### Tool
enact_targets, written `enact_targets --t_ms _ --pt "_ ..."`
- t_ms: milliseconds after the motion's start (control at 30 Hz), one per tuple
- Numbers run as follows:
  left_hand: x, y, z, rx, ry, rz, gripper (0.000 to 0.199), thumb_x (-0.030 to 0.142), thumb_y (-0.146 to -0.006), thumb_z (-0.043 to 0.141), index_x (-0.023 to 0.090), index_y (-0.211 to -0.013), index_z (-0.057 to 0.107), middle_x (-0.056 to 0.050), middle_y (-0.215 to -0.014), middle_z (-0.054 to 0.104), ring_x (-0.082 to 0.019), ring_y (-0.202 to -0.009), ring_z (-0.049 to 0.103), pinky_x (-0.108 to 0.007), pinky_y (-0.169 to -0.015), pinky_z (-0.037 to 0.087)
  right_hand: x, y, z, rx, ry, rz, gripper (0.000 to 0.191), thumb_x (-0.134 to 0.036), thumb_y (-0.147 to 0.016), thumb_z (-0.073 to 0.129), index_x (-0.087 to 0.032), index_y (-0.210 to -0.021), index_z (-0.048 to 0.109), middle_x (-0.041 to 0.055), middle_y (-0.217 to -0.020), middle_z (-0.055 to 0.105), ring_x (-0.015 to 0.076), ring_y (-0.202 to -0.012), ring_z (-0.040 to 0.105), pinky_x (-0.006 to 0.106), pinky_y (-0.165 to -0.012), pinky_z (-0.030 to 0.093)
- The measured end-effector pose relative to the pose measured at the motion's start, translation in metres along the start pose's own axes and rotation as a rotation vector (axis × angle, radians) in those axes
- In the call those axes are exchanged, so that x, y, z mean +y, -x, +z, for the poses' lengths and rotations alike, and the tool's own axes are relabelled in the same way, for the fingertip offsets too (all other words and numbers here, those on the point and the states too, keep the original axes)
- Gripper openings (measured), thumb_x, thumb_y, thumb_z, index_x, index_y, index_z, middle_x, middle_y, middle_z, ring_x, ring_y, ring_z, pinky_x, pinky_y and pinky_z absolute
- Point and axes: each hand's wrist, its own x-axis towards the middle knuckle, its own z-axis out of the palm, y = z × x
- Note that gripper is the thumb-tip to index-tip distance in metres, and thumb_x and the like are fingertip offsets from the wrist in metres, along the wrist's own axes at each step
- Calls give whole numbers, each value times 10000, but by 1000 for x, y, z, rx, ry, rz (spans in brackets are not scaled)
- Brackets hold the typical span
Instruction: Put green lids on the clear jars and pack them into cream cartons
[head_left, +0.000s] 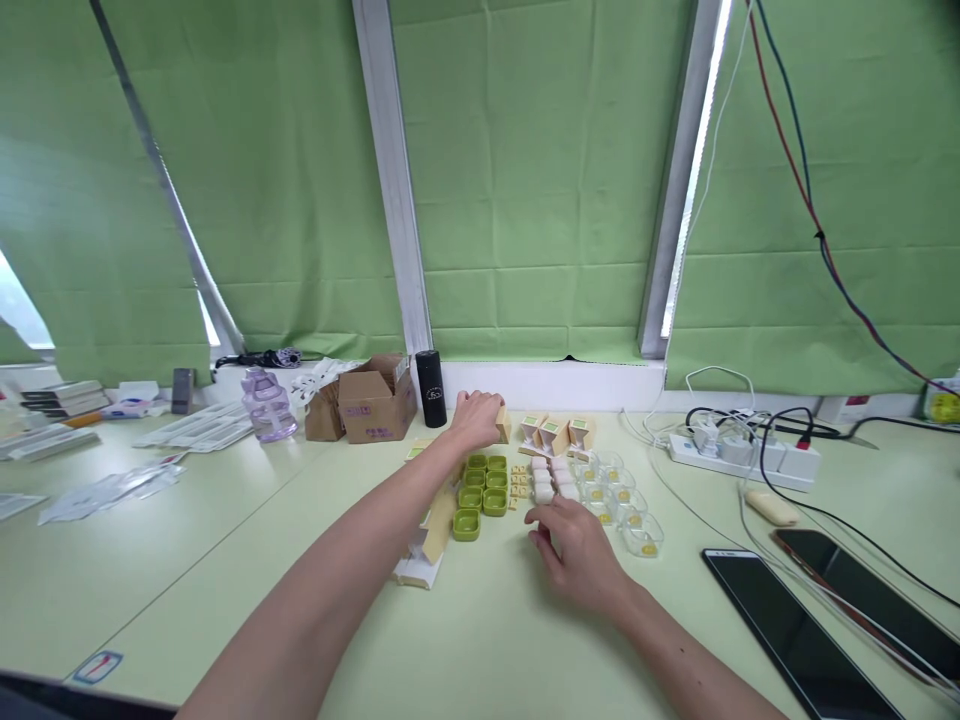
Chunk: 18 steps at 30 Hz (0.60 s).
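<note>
With the left hand at the box near the table's far edge, grip lightly, cannot tell whether clamped; square it to the boxes on its right, best without nudging them; lift the forearm clear of the green trays; rest the right hand, empty, thumb apart from fingers, on the near-edge side of the white pieces, cannot tell whether touching.
</note>
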Motion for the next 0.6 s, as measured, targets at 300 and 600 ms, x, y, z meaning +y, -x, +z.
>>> enact_targets --t_ms 300,600 --pt "0 -28 46 -62 -120 -62 413 185 -791 741 180 -1195 656 -182 -1208 731 -369 -1255 543 -526 -1109 286 -2 0 -2 -21 -14 -27 196 -62 -873 552 -211 -897 677 55 -818 703 225 -773 611 334 -681 387" --pt "1 -32 72 -111 -139 -74 409 114 -777 685 155 -1183 663 -203 -1214 718 -378 -1273 483 -545 -1077 322 -1 1 0 -48 -9 -33 197 -61 -876 555 -216 -891 676 59 -830 711 230 -788 609 335 -690 373"
